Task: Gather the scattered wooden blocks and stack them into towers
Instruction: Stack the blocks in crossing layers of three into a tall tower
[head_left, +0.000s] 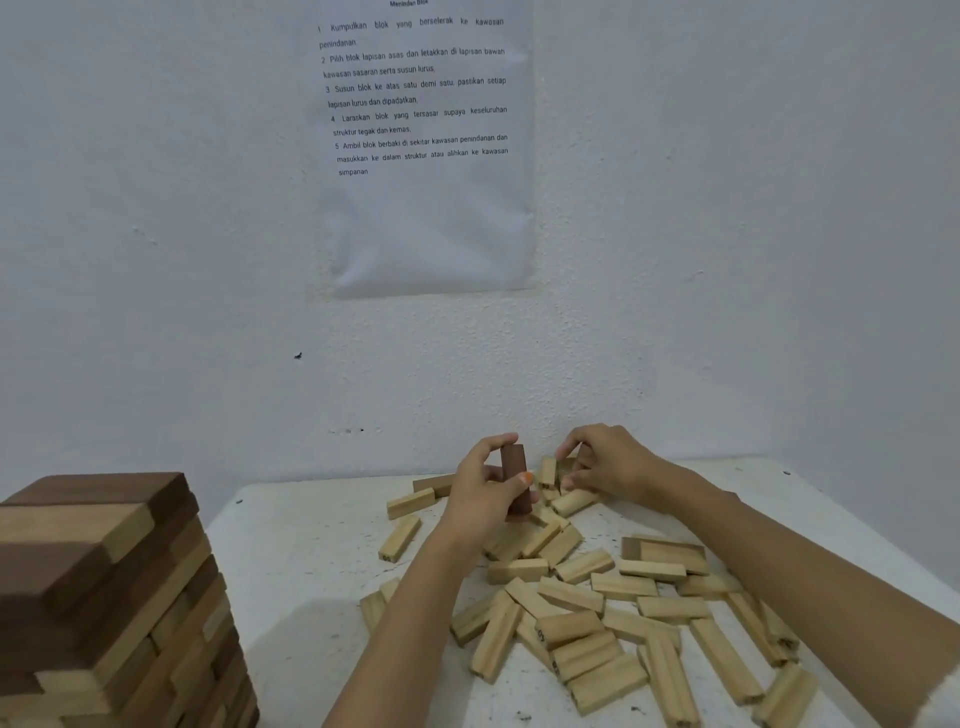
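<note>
The dark block (515, 480) stands upright in my left hand (480, 499), fingers and thumb wrapped round it, above the far end of the scattered blocks (597, 613). My right hand (608, 467) is curled in among pale blocks just beside it; whether it grips one I cannot tell. One tall tower (104, 597) stands at the left of the counter (291, 545), well apart. Many blocks lie loose, so I judge that much of the stacking is left.
</note>
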